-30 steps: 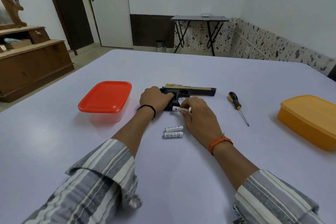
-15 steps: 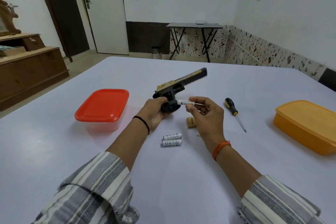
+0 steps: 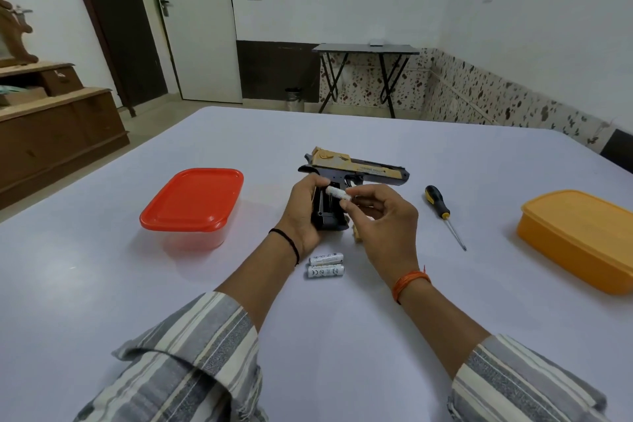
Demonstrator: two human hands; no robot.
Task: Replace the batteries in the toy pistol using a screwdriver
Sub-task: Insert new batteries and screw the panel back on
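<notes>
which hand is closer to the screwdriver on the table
Right. The right hand, pinching a battery, sits just left of the screwdriver; the left hand, gripping the toy pistol, is farther left.

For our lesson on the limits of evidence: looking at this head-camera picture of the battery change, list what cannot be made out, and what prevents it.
Head view:
- The toy pistol grip's inside: hidden by the left hand, so batteries already fitted cannot be counted.
- The small tan piece: mostly behind the right hand.
- Print on the held battery and the two loose batteries: too small.
- The orange box: opaque, contents hidden.
</notes>
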